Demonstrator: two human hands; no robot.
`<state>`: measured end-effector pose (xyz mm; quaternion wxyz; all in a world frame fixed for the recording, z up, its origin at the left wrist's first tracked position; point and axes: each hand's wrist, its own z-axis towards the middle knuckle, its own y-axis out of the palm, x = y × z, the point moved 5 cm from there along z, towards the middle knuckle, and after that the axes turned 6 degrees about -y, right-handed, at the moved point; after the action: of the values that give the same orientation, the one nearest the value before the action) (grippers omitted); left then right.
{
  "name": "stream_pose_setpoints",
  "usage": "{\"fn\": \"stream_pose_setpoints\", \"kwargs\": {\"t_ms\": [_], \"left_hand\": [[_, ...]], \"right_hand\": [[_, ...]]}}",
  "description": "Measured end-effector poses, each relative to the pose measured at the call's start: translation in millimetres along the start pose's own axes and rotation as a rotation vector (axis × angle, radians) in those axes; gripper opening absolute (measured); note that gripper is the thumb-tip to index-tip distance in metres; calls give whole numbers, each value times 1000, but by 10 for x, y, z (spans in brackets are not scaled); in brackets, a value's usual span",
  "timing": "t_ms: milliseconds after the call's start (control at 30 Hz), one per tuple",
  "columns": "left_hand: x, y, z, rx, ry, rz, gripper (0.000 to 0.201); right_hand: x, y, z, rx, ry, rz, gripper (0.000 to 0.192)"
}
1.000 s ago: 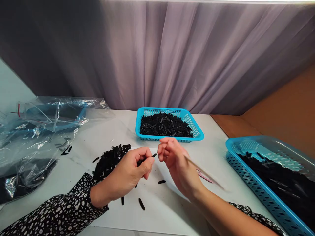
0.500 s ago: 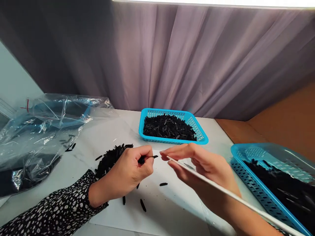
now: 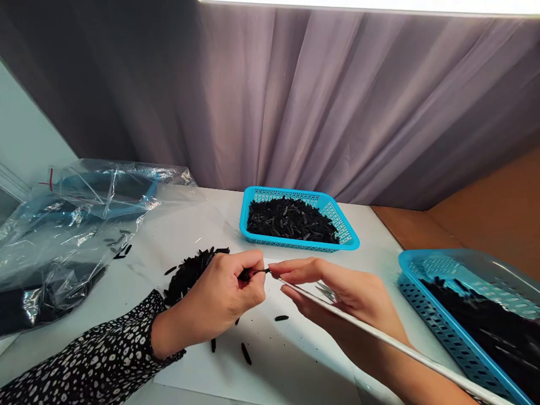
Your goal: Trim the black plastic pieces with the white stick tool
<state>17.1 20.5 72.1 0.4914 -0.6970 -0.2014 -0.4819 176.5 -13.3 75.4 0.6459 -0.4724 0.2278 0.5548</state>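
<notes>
My left hand (image 3: 219,292) is closed over the heap of black pieces, its thumb and index finger pinching small black slender pieces (image 3: 244,274). One thin piece sticks out to the right toward my right hand (image 3: 337,287). There, the right fingertips close at the tip of that piece. A long white cord-like strip (image 3: 379,333) runs from beside the right fingers down along the forearm; whether the hand holds it cannot be made out. Behind the right fingers shows a silver metal tool (image 3: 325,291), partly hidden. Below the hands, several loose black pieces (image 3: 246,354) lie on a white sheet (image 3: 270,377).
A blue basket (image 3: 295,244) full of black pieces stands at the back. Another blue basket (image 3: 447,332) with black contents is at the right. At the left lie clear plastic bags (image 3: 101,197). The black heap (image 3: 188,275) sits beside my left wrist.
My right hand has moved left, and its fingertips now meet the thin black piece that sticks out of my left hand. The left hand has barely moved.
</notes>
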Motion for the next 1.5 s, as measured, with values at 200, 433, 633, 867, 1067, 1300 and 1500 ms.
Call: {"fn": "stream_pose_setpoints", "kwargs": {"t_ms": [200, 433, 633, 867, 1067, 1300, 1500], "left_hand": [[18, -12, -1, 35, 22, 52, 23], [1, -8, -13, 98, 67, 116, 21], [-14, 0, -20, 106, 75, 131, 19], [17, -17, -26, 119, 61, 85, 20], [54, -35, -52, 111, 74, 36, 22], [13, -34, -33, 117, 56, 21, 23], [48, -38, -49, 147, 86, 67, 21]], "right_hand": [[21, 12, 6, -65, 32, 24, 8], [8, -5, 21, -59, 18, 2, 7], [-21, 70, -8, -12, -65, -135, 7], [-111, 208, -118, 194, -195, -333, 13], [-62, 127, -124, 284, -75, -216, 9], [-44, 30, -102, 254, -33, -45, 15], [-58, 66, -91, 189, -58, -86, 13]]}}
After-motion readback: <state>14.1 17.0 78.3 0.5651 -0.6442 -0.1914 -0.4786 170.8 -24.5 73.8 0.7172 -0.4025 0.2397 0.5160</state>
